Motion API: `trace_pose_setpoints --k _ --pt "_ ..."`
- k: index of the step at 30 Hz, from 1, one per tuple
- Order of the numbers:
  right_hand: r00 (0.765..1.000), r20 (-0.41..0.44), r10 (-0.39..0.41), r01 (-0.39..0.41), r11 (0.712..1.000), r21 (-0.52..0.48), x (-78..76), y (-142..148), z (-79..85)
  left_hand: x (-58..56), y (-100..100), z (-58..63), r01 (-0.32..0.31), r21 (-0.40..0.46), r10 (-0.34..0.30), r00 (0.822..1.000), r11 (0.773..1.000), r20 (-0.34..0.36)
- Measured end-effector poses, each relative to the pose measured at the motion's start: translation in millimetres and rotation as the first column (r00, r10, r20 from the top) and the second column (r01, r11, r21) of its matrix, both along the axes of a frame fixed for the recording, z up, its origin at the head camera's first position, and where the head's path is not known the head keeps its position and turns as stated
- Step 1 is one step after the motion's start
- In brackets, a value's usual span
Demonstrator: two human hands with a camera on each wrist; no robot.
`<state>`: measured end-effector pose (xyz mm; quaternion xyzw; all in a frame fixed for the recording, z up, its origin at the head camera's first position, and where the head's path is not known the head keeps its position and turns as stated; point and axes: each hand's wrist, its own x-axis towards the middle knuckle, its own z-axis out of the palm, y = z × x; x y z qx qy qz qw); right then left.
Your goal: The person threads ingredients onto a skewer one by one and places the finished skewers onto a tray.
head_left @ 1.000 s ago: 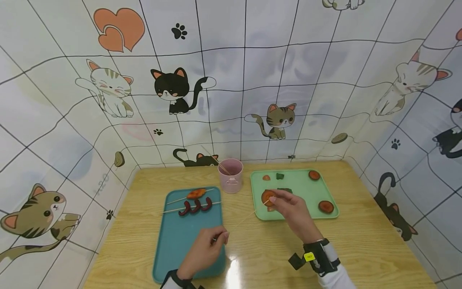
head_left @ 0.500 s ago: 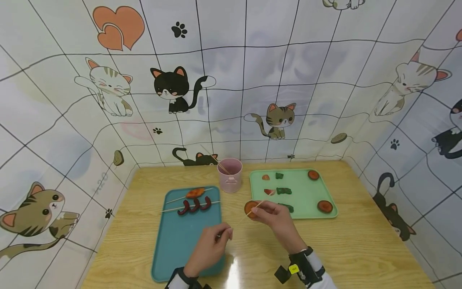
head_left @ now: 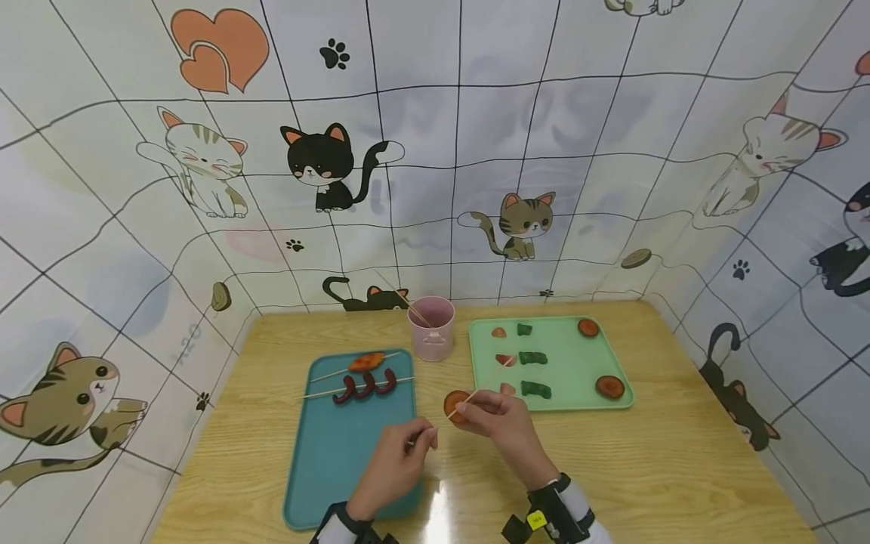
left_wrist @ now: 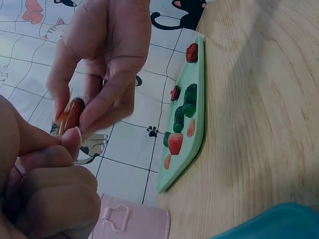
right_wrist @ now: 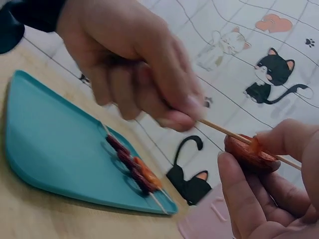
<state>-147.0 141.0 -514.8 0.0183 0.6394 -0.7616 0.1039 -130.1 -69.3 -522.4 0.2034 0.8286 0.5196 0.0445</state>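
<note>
My left hand [head_left: 394,465], over the right side of the blue tray [head_left: 326,461], pinches one end of a thin wooden skewer [right_wrist: 219,128] between thumb and forefinger. Farther along that skewer, a round reddish-brown slice, like toy sausage [head_left: 454,406], sits between the thumb and fingers of my right hand [head_left: 510,434]. The skewer crosses the slice's face, with a small orange bit beside the thumb in the right wrist view; how it is threaded is partly hidden. Both hands are above the table, between the two trays.
On the blue tray lie a skewer of dark curved pieces [head_left: 365,386] and one with an orange piece [head_left: 367,362]. A pink cup [head_left: 432,336] with a skewer inside stands behind. The green tray [head_left: 571,347] holds two brown slices, green pieces [head_left: 533,357] and small reddish bits.
My right hand has moved left and toward me from over the green tray, bringing the slice along the skewer nearer my left hand. The left hand has barely shifted.
</note>
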Motion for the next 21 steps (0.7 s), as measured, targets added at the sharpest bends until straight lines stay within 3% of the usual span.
trace_pose_setpoints --k 4,9,21 --pt "0.999 0.011 0.038 -0.038 0.999 0.025 1.5 -5.8 -1.8 -0.9 2.4 0.5 -0.001 -0.004 0.0 1.0 1.0 -0.012" --pt "1.0 0.02 0.022 -0.023 1.0 0.01 3.7 -7.0 -3.4 -2.3 3.4 -1.7 -0.001 0.013 0.001 1.0 1.0 -0.029" --pt "0.991 -0.008 0.137 -0.136 0.99 0.033 5.1 1.2 -3.6 -0.2 -2.9 -2.6 0.039 0.023 -0.039 0.999 0.999 -0.009"
